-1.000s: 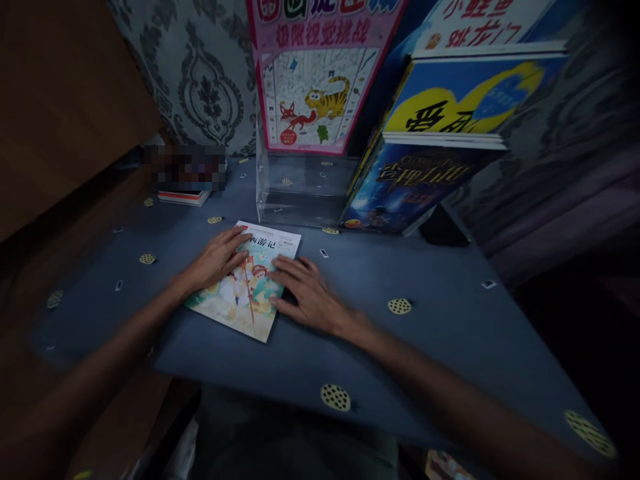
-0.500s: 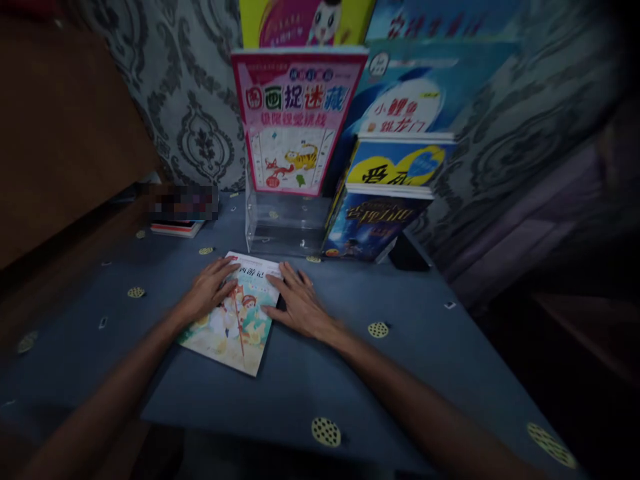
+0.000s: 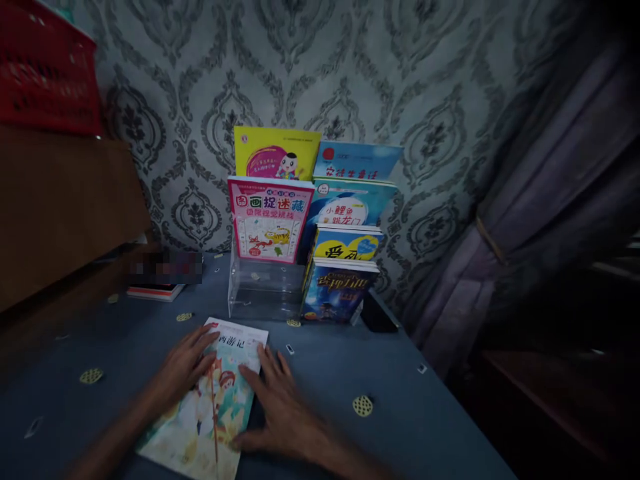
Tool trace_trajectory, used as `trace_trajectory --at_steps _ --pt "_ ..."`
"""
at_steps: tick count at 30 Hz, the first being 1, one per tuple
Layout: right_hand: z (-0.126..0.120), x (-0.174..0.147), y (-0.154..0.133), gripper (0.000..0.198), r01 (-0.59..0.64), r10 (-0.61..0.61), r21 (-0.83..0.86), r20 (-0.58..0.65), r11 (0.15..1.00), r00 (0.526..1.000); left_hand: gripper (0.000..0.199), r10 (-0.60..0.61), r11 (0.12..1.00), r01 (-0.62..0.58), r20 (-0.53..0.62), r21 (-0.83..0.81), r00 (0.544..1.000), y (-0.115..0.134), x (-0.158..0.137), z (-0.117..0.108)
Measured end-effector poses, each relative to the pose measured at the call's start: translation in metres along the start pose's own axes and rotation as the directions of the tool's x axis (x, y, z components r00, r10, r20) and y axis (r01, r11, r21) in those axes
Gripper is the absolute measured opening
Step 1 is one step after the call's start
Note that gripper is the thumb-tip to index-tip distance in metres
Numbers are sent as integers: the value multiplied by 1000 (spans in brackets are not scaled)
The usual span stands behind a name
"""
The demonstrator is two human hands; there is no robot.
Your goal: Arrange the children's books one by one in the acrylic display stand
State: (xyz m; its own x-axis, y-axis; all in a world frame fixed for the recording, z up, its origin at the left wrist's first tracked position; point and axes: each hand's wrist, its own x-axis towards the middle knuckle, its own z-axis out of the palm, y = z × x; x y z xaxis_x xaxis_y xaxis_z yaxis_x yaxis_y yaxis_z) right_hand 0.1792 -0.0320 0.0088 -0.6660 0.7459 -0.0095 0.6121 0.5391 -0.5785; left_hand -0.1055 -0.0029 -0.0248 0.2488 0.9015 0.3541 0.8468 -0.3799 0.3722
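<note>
A storybook (image 3: 210, 407) with Chinese lettering and a cartoon figure on its cover lies face up on the table, slightly slanted. Along its upper left edge rests my left hand (image 3: 187, 367), its fingers stretched onto the cover. My right hand (image 3: 280, 403) is at the right edge, fingers spread and thumb apart, with some fingertips over the cover. Neither hand is closed round the book. Behind it stands a clear acrylic book rack (image 3: 265, 297), its left column holding a pink book (image 3: 273, 223) above a bare lower tier.
The rack's right column carries several books, a dark blue book (image 3: 337, 293) in front. A small stack of books (image 3: 155, 291) lies at the back left beside a brown wooden panel (image 3: 65, 207). A red basket (image 3: 47, 73) sits above. A purple curtain (image 3: 525, 200) hangs right.
The view has tilted up, showing more wall and the red basket. The book and both hands now appear lower and nearer. My right hand has shifted down along the book's edge, thumb spread wider.
</note>
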Motion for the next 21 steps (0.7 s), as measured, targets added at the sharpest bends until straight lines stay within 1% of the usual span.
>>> trace_trajectory --at_steps 3,5,6,8,10,11,13,15,17,18,20,21 --pt "16 -2 6 113 48 -48 6 -14 999 999 49 -55 998 55 -71 -1 996 -6 0 10" --pt "28 2 13 106 73 -73 -24 2 997 997 51 -122 992 124 -111 10 986 -9 1 15" --pt "34 4 17 99 83 -83 -46 4 995 997 51 -149 988 152 -116 18 982 -9 1 15" --pt "46 9 25 79 96 -100 -92 -38 991 994 50 -179 983 182 -105 24 978 -8 3 14" --pt "56 12 32 64 112 -123 -116 -90 987 988 49 -180 983 181 -100 -1 979 -6 4 11" --pt "60 12 34 59 118 -130 -118 -105 986 986 48 -177 984 176 -102 -23 979 -5 5 9" --pt "66 12 37 55 108 -120 -105 -110 989 987 49 -179 982 170 -108 -83 978 -4 6 4" --pt "68 12 38 61 61 -69 -83 -105 995 992 50 -204 969 185 -108 -162 973 -4 7 0" --pt "68 10 35 71 11 -17 -66 -91 998 996 54 -256 934 222 -88 -280 963 -5 9 -4" --pt "66 9 33 75 1 -6 -65 -81 998 997 57 -290 901 246 -74 -358 954 -5 11 -7" --pt "59 6 27 76 32 -37 -78 -64 996 997 67 -389 791 303 -54 -531 920 -5 13 -10" --pt "54 4 24 74 68 -73 -91 -52 994 996 72 -452 718 336 -41 -610 891 -4 14 -12"
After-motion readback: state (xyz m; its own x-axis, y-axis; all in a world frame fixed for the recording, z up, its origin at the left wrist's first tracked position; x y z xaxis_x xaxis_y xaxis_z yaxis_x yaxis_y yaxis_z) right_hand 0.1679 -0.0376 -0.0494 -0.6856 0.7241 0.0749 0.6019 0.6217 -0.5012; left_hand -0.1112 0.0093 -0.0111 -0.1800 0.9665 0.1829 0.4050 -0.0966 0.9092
